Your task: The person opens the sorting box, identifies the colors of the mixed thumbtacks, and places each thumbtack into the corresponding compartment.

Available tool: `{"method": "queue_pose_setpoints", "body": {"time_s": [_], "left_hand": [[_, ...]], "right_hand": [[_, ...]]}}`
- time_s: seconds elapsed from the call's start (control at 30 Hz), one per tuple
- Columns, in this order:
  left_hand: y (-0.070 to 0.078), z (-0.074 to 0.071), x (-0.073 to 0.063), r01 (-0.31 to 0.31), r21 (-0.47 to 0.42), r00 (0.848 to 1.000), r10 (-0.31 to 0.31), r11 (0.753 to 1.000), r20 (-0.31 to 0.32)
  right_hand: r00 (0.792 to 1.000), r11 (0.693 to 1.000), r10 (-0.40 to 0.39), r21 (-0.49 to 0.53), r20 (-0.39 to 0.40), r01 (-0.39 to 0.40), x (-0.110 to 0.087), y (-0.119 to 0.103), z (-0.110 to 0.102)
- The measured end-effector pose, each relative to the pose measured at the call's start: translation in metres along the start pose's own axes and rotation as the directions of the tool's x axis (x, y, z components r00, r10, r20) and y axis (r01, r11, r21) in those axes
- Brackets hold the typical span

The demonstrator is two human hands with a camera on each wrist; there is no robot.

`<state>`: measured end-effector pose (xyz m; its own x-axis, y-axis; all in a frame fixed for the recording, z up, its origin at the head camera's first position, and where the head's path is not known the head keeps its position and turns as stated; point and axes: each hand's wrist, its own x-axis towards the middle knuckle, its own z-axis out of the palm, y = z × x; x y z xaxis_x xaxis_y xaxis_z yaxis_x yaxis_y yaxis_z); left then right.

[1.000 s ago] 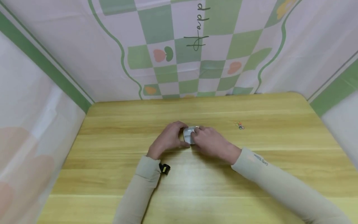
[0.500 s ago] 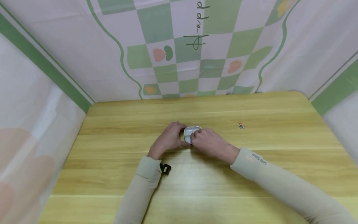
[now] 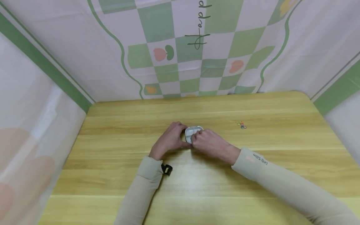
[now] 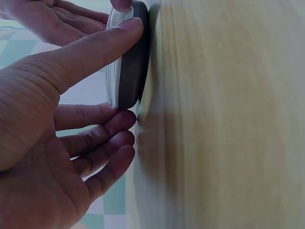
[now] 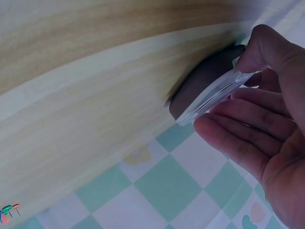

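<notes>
A small rounded box (image 3: 192,131) with a white, divided inside sits on the wooden table between both hands. The wrist views show its dark base (image 4: 131,78) and a clear plastic upper part (image 5: 214,99). My left hand (image 3: 170,139) holds the box from the left, thumb on the near side and fingers round the far side. From the right, my right hand (image 3: 212,143) grips the edge of the box; its thumb presses at the clear rim and its curled fingers lie over the top. This hand hides the box's right part in the head view.
Several small coloured thumbtacks (image 3: 242,125) lie on the table to the right of the box. A black band (image 3: 167,169) is at the left cuff. Behind the table (image 3: 135,125) hangs a green and white checked cloth (image 3: 189,53).
The right hand has shifted slightly down off the box's top, so more of the white divided inside shows. The left hand keeps its hold in nearly the same place.
</notes>
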<state>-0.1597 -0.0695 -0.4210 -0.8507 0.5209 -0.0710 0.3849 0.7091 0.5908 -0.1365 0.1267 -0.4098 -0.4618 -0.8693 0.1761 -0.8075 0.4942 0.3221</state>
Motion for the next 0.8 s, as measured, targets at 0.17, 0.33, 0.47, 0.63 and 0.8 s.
{"method": "queue_pose_setpoints", "body": {"time_s": [0.17,0.33,0.47,0.63,0.8], "left_hand": [[0.000,-0.001,0.000,-0.002,0.021,1.000,0.002,1.000,0.002],[0.000,-0.001,0.000,0.012,0.024,1.000,-0.012,1.000,0.006],[0.000,-0.001,0.000,0.029,0.011,1.000,-0.029,1.000,0.009],[0.000,0.000,0.000,0.044,-0.001,0.999,-0.043,0.999,0.006],[0.000,0.000,-0.001,0.055,-0.019,0.998,-0.055,0.998,0.000]], "right_hand": [[1.000,1.000,0.003,-0.004,-0.005,-0.003,0.001,-0.001,-0.001],[1.000,1.000,0.012,0.017,0.007,-0.012,0.002,0.001,-0.004],[0.999,0.999,0.026,0.037,0.029,-0.027,0.003,0.003,-0.007],[0.999,0.998,0.031,0.050,0.037,-0.033,0.002,0.004,-0.008],[0.999,0.995,0.027,0.092,0.047,-0.031,0.002,0.009,-0.011]]}}
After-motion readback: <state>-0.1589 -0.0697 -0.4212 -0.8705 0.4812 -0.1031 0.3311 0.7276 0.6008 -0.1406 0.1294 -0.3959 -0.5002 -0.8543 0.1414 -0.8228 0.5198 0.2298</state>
